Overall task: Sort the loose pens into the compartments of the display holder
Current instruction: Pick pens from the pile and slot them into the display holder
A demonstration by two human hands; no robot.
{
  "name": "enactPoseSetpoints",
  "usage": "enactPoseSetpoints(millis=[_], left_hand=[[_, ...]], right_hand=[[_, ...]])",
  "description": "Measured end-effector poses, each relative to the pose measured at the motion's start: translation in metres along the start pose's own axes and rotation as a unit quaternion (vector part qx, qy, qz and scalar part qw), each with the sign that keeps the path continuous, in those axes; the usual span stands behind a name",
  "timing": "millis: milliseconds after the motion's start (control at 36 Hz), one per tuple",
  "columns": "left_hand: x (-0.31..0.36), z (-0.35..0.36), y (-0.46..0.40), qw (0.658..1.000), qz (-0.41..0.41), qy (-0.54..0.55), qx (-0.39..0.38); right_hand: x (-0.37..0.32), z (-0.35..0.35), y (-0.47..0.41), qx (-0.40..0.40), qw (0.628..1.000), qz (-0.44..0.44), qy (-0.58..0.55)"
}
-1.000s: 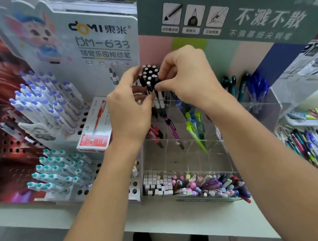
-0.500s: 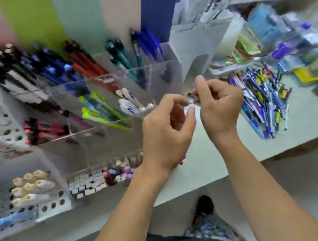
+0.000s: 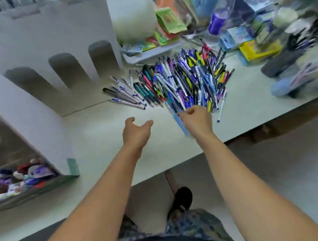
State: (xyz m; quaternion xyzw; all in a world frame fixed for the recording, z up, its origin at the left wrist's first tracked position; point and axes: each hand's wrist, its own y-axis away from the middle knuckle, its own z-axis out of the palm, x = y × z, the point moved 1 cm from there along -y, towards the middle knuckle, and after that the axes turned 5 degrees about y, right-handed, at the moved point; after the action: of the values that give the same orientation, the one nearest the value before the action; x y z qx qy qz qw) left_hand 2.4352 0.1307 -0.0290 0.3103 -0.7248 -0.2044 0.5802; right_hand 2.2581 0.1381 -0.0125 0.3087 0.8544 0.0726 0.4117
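The loose pens (image 3: 181, 79) lie in a dense, fanned heap on the pale counter (image 3: 99, 132), their barrels blue, purple, white, teal, yellow and pink. The right hand (image 3: 195, 118) sits at the near edge of that heap with its fingers curled in; a light blue pen (image 3: 179, 122) runs under its thumb side, blurred, and the fingers seem to pinch it, though the blur leaves the hold uncertain. Just to the left of that hand, apart from it and over bare counter, the left hand (image 3: 135, 132) hovers with thumb and fingers spread and loosely bent, holding nothing. Further left stands the white side wall of the display holder (image 3: 31, 108), with a low tray of mixed small items (image 3: 18, 179) at its foot. Beyond the heap, away from the hands, a white tray (image 3: 145, 54) carries coloured packets, and to the right blurred boxes and bottles crowd the counter.
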Motion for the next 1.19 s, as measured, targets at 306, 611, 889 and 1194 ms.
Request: enactPoseSetpoints(millis=[306, 611, 889, 1194], left_hand=[[0.028, 0.045, -0.059, 0.985, -0.043, -0.055, 0.161], [0.075, 0.078, -0.118, 0.961, -0.089, -0.09, 0.246], [0.062, 0.087, -0.11, 0.956, -0.035, -0.17, 0.237], [0.045, 0.098, -0.086, 0.958, -0.051, -0.177, 0.22]], right_hand=[[-0.007, -0.004, -0.062, -0.028, 0.997, -0.025, 0.064], [-0.02, -0.006, -0.092, -0.051, 0.99, -0.083, 0.105], [-0.026, 0.003, -0.121, -0.117, 0.974, -0.137, 0.141], [-0.041, 0.003, -0.144, -0.111, 0.94, -0.266, 0.184]])
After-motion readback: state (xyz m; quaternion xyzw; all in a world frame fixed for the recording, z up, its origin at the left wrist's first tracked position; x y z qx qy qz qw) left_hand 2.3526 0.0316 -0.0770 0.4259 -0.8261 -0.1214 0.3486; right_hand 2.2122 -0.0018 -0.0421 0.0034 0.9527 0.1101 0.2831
